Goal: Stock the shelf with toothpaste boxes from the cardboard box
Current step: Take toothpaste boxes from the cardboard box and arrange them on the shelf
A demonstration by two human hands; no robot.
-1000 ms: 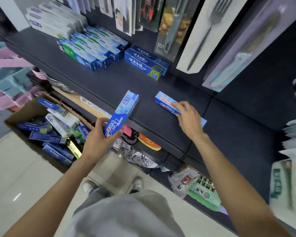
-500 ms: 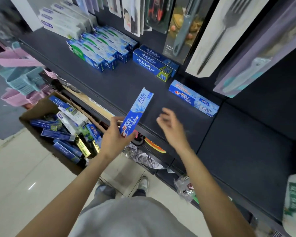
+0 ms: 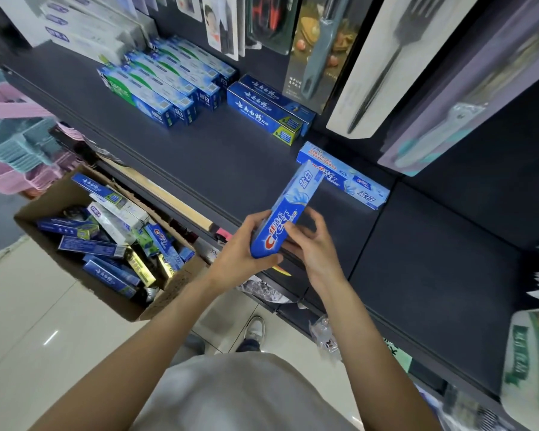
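At the far left, pink and blue plastic baskets [image 3: 16,141] are stacked beside the shelf's left end. Just right of them, on the floor below the shelf's front edge, the open cardboard box [image 3: 59,247] holds a loose jumble of toothpaste boxes lying at mixed angles. Above, the dark shelf [image 3: 206,157] carries white boxes [image 3: 84,29] at its back left corner, then rows of blue-and-green boxes [image 3: 159,85], then two dark blue boxes [image 3: 268,110] lying side by side against the back.

In front of the shelf's front edge, the left hand [image 3: 240,256] grips the lower end of a blue toothpaste box [image 3: 283,213], thumb under its bottom edge and fingers curled round its left side. The box stands tilted, its upper end leaning toward the back of the shelf and overlapping, in the view, a matching light blue box [image 3: 352,181] that lies flat near the back. The right hand [image 3: 311,247] is just right of the held box, fingertips curled onto its lower right side, thumb spread apart toward the shelf. So both hands meet on the box's lower half.

Packaged utensils [image 3: 383,60] hang above the shelf's right part.
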